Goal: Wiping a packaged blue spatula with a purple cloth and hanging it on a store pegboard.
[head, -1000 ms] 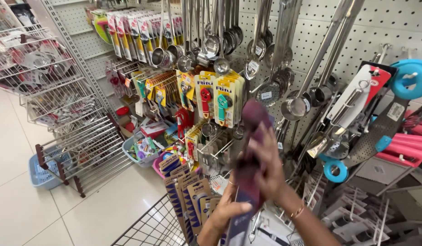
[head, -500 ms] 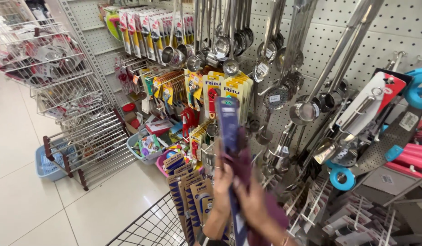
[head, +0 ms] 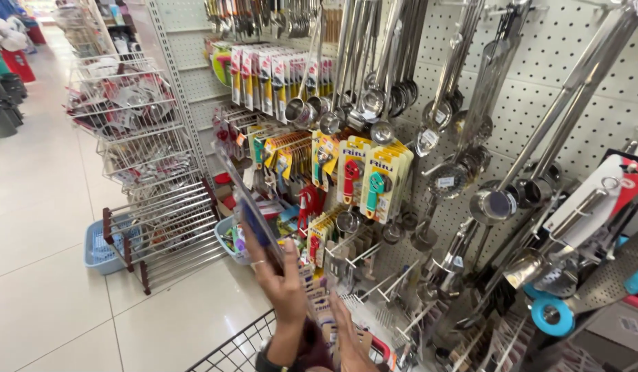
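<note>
Long flat packaged utensil (head: 244, 196), blurred, tilted up-left in front of the pegboard (head: 539, 62). Left hand (head: 281, 279) grips its lower end, fingers wrapped around it. Right hand (head: 346, 337) just beside, below, fingers loose, holding nothing. Ladles (head: 374, 103) hang above; wire cart (head: 236, 351) below.

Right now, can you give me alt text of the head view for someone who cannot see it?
The left hand holds up a long flat blue package before a pegboard wall hung with steel ladles and yellow-carded kitchen tools. The right hand is open below, above a wire shopping cart.
</note>
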